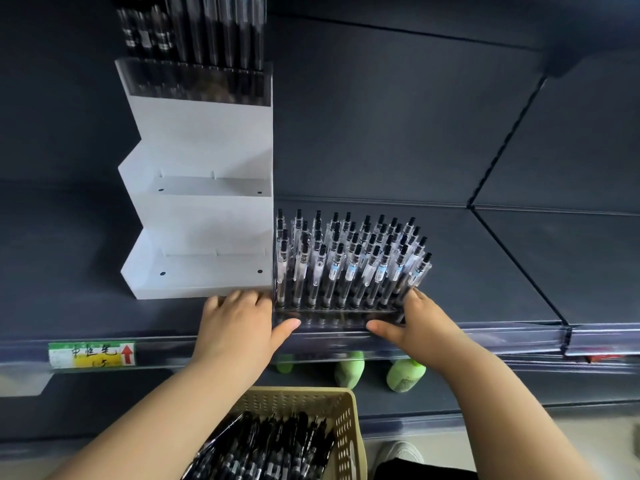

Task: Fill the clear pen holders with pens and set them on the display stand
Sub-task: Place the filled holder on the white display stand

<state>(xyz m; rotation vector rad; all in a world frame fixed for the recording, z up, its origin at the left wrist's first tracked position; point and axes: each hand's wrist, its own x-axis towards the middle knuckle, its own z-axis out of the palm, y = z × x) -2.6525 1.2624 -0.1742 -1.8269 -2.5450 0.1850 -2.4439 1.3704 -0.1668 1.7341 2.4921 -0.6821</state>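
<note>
White shoe (399,451), dark trousers (424,471).

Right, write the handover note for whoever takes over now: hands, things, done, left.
The left hand grips the left end of the full pen holder; the right hand grips its right end.
The holder, packed with upright pens, sits on the shelf just right of the white display stand.
Done: this holder is filled; another holder of dark pens stands on the stand's top step.
Left: set this one on a lower step; both have none yet. The basket below holds loose pens.
</note>
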